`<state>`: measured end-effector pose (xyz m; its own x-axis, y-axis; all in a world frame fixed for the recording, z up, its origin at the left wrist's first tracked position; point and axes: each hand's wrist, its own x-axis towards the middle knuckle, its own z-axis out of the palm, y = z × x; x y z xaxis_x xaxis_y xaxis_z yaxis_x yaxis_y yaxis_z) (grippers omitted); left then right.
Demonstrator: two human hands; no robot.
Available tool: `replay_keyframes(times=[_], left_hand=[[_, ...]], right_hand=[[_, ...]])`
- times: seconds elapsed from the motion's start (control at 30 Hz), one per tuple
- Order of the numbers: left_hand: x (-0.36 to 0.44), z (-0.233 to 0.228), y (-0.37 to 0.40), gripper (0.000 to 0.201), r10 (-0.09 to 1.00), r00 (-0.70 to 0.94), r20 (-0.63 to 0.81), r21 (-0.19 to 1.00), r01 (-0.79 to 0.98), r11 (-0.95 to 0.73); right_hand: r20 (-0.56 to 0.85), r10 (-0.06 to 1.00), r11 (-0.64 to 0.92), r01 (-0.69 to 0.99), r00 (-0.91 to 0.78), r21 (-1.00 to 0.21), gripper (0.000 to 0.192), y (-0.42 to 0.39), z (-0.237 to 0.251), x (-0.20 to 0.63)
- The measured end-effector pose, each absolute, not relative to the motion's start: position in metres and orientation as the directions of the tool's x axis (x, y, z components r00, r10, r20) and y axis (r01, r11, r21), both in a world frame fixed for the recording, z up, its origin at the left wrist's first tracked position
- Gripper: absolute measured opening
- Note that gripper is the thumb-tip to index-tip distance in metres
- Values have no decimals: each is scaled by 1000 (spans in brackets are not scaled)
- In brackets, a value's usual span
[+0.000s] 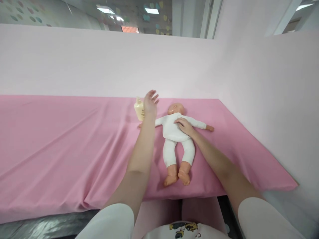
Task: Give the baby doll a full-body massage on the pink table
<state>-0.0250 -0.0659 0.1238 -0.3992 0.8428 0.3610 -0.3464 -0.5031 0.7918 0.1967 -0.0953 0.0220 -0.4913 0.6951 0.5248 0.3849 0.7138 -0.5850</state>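
A baby doll [170,131] with a white cloth body lies on its back, arms spread and bare feet toward me. On its chest rests my right hand [184,126], fingers laid out flat on the cloth. My left hand [151,102] is raised to the left of the doll's head, its fingers apart and nothing visible in them. Just left of that hand stands a pale yellow bottle [139,109] with dark lettering, partly hidden behind my wrist. My left forearm passes in front of one of the doll's arms.
A pink sheet [62,142] with creases covers the surface under the doll. White walls [107,63] rise behind it and along the right side. Above the back wall is a window [139,16]. Dark shiny material [50,224] shows below the sheet's front edge at left.
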Motion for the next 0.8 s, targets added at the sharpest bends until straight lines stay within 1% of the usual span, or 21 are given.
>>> replay_keyframes(times=[0.07, 0.1, 0.13, 0.17, 0.27, 0.3, 0.33, 0.4, 0.47, 0.63, 0.8], left_hand=[[13, 110, -69, 36, 772, -362, 522, 808, -82, -584], [32, 100, -72, 37, 735, -314, 600, 788, 79, -610], [48, 90, -76, 40, 724, -185, 665, 744, 242, -622], [62, 80, -81, 43, 731, -20, 683, 681, 380, -626], [85, 57, -94, 29, 752, 238, 614, 614, 455, -645], [87, 53, -98, 32, 771, 339, 540, 540, 563, -626], [86, 51, -100, 34, 790, 381, 481, 482, 638, -601], [81, 49, -104, 41, 827, 408, 387, 371, 752, -544], [74, 48, -105, 44, 849, 389, 358, 332, 797, -505], [59, 34, -105, 48, 872, 342, 349, 336, 823, -458], [51, 21, -104, 55, 881, 297, 369, 369, 823, -432]], right_hand=[[516, 684, 727, 428, -516, -537, 33, -97, 23, 197], [497, 679, 733, 465, -539, -497, 34, -98, 23, 197], [469, 677, 736, 505, -568, -450, 36, -99, 22, 197], [440, 678, 735, 545, -589, -403, 38, -100, 22, 196], [399, 703, 707, 635, -589, -311, 48, -100, 18, 193], [393, 711, 698, 657, -584, -286, 52, -100, 17, 191], [377, 720, 686, 681, -582, -257, 55, -99, 16, 190], [313, 740, 664, 721, -595, -198, 57, -98, 16, 187], [257, 757, 646, 747, -600, -158, 57, -98, 17, 184], [243, 805, 581, 800, -540, -148, 54, -102, 18, 181], [214, 842, 530, 831, -494, -169, 60, -107, 22, 180]])
